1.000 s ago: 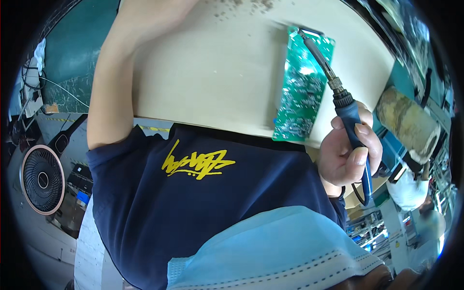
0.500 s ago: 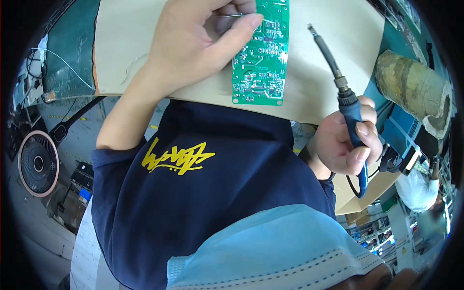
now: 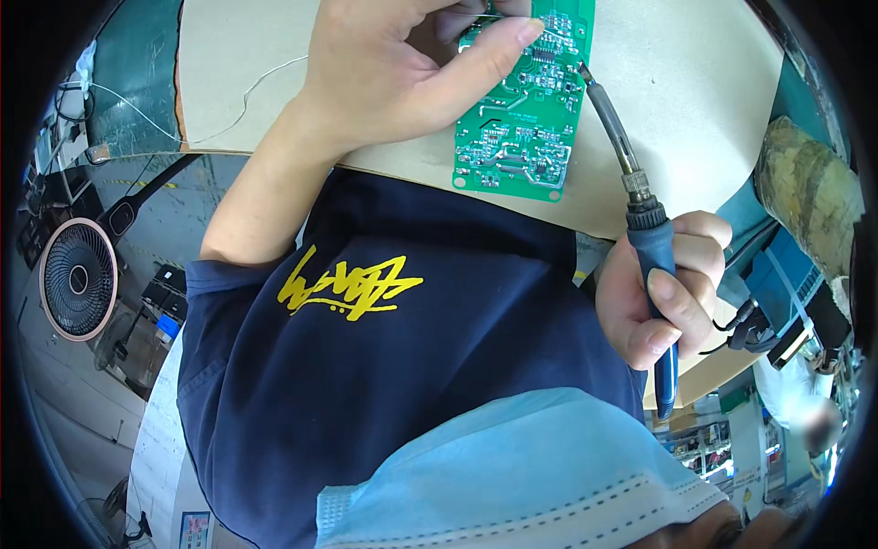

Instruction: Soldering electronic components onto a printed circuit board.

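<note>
A green circuit board (image 3: 535, 119) with small soldered parts lies on the work surface, its upper end cut off by the picture's edge. Over its upper left part is my left hand (image 3: 393, 82), thumb and fingers pinched on a thin solder wire (image 3: 479, 15). Some of those fingers are hidden behind the hand or out of the picture. My right hand (image 3: 663, 297) grips the blue handle of a soldering iron (image 3: 651, 233). The iron's tip points up and left, at the board's right edge. Whether it touches the board I cannot tell.
Beige sheeting (image 3: 681, 101) covers the green table (image 3: 137, 55). A worn tubular object (image 3: 805, 183) and a blue holder (image 3: 786, 274) stand at the right. A fan (image 3: 79, 279) is at the left. A thin pale wire (image 3: 245, 102) trails leftward from behind my left forearm.
My right hand has brought the soldering iron's tip left and slightly down, from beside the board to its right edge. The left hand keeps its pinch over the board. The whole view has shifted.
</note>
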The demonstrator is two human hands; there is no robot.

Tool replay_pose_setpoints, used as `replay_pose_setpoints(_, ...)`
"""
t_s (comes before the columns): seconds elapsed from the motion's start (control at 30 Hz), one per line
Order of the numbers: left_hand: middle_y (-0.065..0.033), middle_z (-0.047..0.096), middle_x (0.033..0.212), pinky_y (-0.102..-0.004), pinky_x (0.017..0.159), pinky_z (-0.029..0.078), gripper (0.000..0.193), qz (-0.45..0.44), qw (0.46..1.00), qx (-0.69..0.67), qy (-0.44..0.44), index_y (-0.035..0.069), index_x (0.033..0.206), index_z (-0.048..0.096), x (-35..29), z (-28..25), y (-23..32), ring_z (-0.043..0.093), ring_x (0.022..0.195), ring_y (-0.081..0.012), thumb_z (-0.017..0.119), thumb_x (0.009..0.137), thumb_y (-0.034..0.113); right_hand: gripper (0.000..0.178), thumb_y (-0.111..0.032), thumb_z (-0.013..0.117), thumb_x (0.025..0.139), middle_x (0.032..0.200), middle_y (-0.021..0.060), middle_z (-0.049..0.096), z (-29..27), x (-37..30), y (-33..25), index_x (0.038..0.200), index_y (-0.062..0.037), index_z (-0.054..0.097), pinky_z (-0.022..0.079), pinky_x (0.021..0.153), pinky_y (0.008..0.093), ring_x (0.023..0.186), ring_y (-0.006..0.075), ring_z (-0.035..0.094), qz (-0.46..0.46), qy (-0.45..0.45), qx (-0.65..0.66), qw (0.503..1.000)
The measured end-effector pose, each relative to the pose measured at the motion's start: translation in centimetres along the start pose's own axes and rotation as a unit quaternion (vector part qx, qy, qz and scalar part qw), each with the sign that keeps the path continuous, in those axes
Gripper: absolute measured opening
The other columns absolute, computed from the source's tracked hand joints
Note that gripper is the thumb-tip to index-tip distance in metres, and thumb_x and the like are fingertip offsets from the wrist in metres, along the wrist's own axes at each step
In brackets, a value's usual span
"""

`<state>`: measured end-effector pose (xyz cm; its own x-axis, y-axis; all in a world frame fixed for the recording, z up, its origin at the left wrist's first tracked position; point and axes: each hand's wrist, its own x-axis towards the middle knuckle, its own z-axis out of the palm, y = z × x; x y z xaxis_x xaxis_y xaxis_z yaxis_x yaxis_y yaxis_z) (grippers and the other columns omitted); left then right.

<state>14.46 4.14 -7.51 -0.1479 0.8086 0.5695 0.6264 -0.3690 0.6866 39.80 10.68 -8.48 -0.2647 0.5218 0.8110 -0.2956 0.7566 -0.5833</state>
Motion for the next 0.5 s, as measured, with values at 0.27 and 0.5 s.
replay_pose_setpoints(0.27,-0.0035,0.054,0.063,-0.0334,0.069,0.042,0.011,0.038,0.999,-0.016,-0.020,0.001,0.081,0.069,0.26,-0.23,0.14,0.051,0.064,-0.0215,0.075,0.072,-0.003,0.037,-0.035,0.050,0.100,0.061,0.0009,0.040,-0.11,-0.13,0.01,0.089,-0.0032,0.064,0.040,0.054,0.0352,0.054,0.0182,0.045,-0.031,-0.012,0.009,0.999)
replay_pose_setpoints(0.5,-0.0032,0.054,0.061,-0.0342,0.071,0.042,0.014,0.044,0.998,-0.023,-0.027,0.002,0.082,0.070,0.32,-0.21,0.22,0.050,0.060,-0.0209,0.077,0.071,-0.002,0.038,-0.036,0.049,0.101,0.061,0.0007,0.039,-0.09,-0.17,-0.09,0.088,-0.0034,0.064,0.040,0.056,0.0357,0.054,0.0182,0.044,-0.015,-0.020,0.004,1.000)
